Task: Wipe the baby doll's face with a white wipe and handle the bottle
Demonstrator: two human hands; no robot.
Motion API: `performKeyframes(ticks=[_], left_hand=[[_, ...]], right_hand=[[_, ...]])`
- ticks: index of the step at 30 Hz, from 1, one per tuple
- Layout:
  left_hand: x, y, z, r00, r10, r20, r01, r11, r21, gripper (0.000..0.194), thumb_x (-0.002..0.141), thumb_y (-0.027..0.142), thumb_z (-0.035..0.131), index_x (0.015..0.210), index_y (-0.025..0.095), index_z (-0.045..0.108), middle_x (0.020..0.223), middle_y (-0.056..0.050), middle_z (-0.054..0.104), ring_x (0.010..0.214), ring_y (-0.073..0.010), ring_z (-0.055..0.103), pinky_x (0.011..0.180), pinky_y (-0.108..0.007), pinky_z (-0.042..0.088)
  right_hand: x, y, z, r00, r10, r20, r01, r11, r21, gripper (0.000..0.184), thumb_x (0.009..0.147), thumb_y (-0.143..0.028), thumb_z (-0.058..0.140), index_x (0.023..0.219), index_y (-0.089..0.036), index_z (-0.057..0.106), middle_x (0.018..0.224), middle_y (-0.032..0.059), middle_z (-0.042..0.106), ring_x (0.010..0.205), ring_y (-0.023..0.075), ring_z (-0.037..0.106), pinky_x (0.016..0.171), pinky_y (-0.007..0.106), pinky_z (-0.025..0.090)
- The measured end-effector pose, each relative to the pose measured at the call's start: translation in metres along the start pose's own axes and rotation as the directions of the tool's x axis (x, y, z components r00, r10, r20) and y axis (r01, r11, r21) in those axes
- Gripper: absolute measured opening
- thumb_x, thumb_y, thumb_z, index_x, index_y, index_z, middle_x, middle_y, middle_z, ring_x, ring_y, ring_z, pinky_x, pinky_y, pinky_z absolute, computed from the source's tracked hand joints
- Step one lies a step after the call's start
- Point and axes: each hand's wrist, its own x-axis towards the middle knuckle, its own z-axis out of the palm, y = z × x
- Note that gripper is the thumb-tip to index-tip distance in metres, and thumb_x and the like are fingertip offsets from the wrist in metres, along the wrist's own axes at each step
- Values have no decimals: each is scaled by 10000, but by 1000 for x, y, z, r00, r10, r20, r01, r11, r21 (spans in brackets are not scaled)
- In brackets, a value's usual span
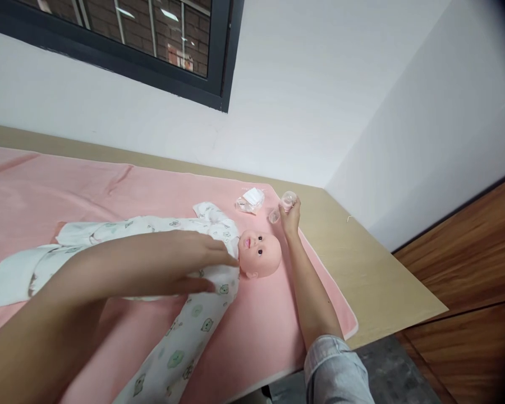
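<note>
A baby doll (258,253) in a white printed sleepsuit lies on its back on a pink towel (122,185), head toward the right. My left hand (206,264) rests flat on the doll's chest just below the chin, fingers stretched out. My right hand (289,216) reaches past the doll's head to the towel's far corner and is closed round a small clear plastic bottle (287,200). A clear cap-like piece (273,216) lies just beside that hand.
A crumpled clear wrapper with white tissue (249,201) lies on the towel near the bottle. The towel covers a light wooden table (374,269) set against white walls; its right edge drops to a wood floor. A dark-framed window is above left.
</note>
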Motion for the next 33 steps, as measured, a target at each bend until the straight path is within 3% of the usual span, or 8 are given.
performKeyframes(ticks=[3,7,11,16,20,24,29,33], left_hand=[[14,-22,-3,997,-63,45,61,996,58,402,976,362,523,1376,348,557,1375,22,596,1196,-211,600,994,-296,491],[29,-40,1,971,-174,-164,198,969,145,401,981,423,443,1305,274,627,1398,-37,568,1253,-277,556,1044,-390,452],[39,-39,7,882,-235,-407,313,940,133,472,982,424,410,1401,244,532,1401,-58,565,1261,-279,549,1023,-402,461],[42,-32,8,809,-282,-516,342,939,24,638,933,503,531,1488,222,386,1448,-79,528,1272,-295,541,1038,-416,450],[42,-29,6,797,-288,-530,313,949,-44,615,870,414,606,1433,230,440,1407,-55,566,1174,-278,605,927,-368,500],[43,-29,5,776,-321,-542,349,936,-53,543,808,358,629,1324,214,541,1309,-49,634,1081,-280,646,836,-355,510],[44,-30,8,787,-302,-538,347,938,-19,563,824,373,583,1358,202,528,1358,-62,608,1189,-294,600,934,-386,498],[42,-39,8,765,-320,-559,390,921,6,644,835,359,549,1447,187,445,1441,-82,537,1285,-310,533,1032,-428,463]], right_hand=[[-1,-27,1,999,-36,-15,37,996,82,750,759,-345,596,1431,-150,326,1401,179,515,1272,239,536,1133,431,390],[-14,-80,0,991,-114,72,90,958,274,753,793,-398,634,1447,-208,313,1399,153,510,1177,207,588,1012,371,498],[-42,-133,0,961,-185,206,72,884,462,836,792,-466,695,1490,-294,268,1426,108,491,1179,193,582,982,361,525],[-85,-176,2,899,-274,341,27,813,582,854,808,-507,712,1514,-355,256,1486,75,439,1318,216,502,1045,398,512],[-108,-190,5,861,-316,398,22,805,593,872,814,-514,710,1531,-372,234,1489,54,439,1400,233,436,1129,455,455],[-116,-192,9,869,-297,397,-3,798,603,913,803,-504,726,1542,-375,205,1499,55,424,1422,234,414,1141,466,450],[-114,-195,7,891,-299,341,15,771,637,887,817,-490,708,1538,-373,205,1509,55,409,1407,220,435,1166,472,426],[-102,-199,-5,932,-285,225,73,754,653,835,834,-471,685,1519,-375,217,1481,59,443,1381,208,468,1176,465,409]])
